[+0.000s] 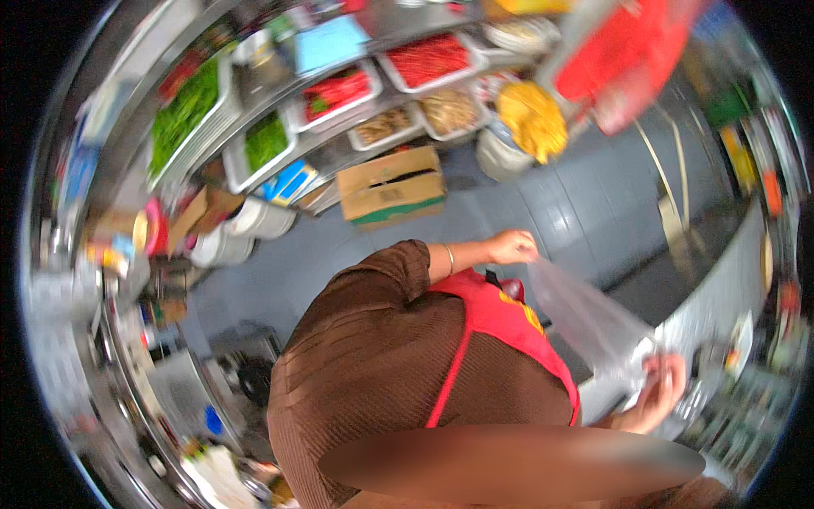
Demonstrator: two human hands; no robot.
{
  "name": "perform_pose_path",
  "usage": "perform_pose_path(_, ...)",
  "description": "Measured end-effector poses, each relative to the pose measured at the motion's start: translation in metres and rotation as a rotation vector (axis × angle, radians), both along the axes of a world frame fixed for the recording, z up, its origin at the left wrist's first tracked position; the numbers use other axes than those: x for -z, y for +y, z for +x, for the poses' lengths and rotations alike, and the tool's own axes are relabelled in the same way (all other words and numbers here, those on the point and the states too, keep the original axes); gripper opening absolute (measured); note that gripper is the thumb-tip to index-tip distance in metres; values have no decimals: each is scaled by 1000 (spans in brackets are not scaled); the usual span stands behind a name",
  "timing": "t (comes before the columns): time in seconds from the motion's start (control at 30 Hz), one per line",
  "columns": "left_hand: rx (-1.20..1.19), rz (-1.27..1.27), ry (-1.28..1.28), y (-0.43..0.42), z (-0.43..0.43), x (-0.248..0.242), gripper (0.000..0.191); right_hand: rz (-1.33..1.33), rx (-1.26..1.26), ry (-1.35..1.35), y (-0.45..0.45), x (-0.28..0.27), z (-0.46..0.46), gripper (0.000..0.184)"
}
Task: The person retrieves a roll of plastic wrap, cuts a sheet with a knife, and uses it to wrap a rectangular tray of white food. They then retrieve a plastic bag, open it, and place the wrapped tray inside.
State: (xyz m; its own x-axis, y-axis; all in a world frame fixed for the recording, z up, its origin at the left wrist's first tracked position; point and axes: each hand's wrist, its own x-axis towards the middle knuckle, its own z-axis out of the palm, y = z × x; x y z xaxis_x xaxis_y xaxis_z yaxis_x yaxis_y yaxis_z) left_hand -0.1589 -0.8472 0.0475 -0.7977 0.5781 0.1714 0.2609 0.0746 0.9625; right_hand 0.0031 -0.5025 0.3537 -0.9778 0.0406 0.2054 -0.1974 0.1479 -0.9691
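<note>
A clear plastic bag (585,312) is stretched slantwise in front of the red apron. My left hand (514,247), with a bracelet on its wrist, is closed on the bag's upper left end. At the lower right end, my right hand (661,388) has its bent fingers against the plastic, which looks pinched there, though blur softens the detail. Beneath that end lies the edge of a metal counter (706,289). Bright, blurred items lie behind the right hand.
Shelves hold trays of green vegetables (191,114) and red food (429,60). A cardboard box (391,188) stands on the tiled floor near a white bucket (502,156) topped by a yellow bag (533,121). More white buckets (264,216) stand at left. A large red object (626,51) is blurred.
</note>
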Motion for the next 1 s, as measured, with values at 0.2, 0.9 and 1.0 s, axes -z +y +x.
perform_pose_path(0.2, 91, 242, -150, -44, -14, -89, 19, -760, -117, 153, 101, 62, 9, 52)
perform_pose_path(0.9, -687, 335, -560, -125, -51, -90, 37, -599, -593, -390, -140, 160, -91, 78)
perform_pose_path(1.0, -855, 260, -362, -135, -50, -95, 41, -524, -553, -505, -153, 165, -93, 66)
